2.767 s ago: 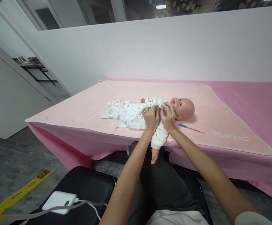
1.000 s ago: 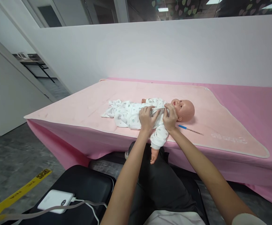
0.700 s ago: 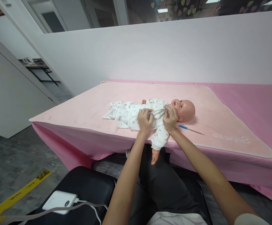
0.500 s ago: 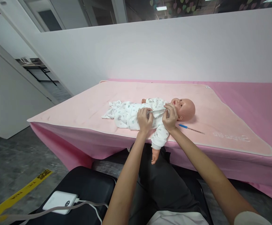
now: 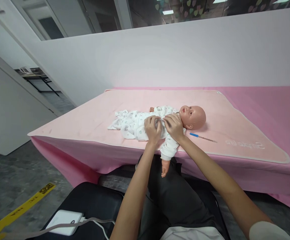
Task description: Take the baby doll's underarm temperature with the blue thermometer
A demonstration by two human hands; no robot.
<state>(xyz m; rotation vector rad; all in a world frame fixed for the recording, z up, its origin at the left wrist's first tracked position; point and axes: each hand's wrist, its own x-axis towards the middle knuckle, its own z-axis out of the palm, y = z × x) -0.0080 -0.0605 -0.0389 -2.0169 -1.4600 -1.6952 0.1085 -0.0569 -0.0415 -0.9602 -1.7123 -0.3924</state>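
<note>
While yellow tape (image 5: 26,206) crosses the floor at the lower left of the frame, a white device (image 5: 64,222) with a cable lies beside it on a black chair (image 5: 95,196). Rightward, a pale pink blanket (image 5: 85,120) spreads over a brighter pink cloth (image 5: 272,110), and in the centre of the frame a doll (image 5: 141,133) lies on it, its lower end toward the left. It wears a white outfit (image 5: 130,124) dotted with small grey and greenish prints, loose and wrinkled, the cloth bunched and flattened at the leg end. The left hand (image 5: 153,129) sits on the doll's middle, fingers curled and narrow, pinching the outfit. A thin light edge of fabric runs from there to the right hand (image 5: 174,126), whose fingertips are closed together on it over the chest, just below the chin. Under the right wrist the doll's near arm (image 5: 170,146) hangs over the blanket's front edge, sleeved to the wrist, its small hand bare. The head (image 5: 193,117), right of centre, is smooth, bald and glossy. Just right of it and lower lies a thin blue-handled tool (image 5: 202,137); farther right, pale lettering (image 5: 245,144) marks the blanket.
</note>
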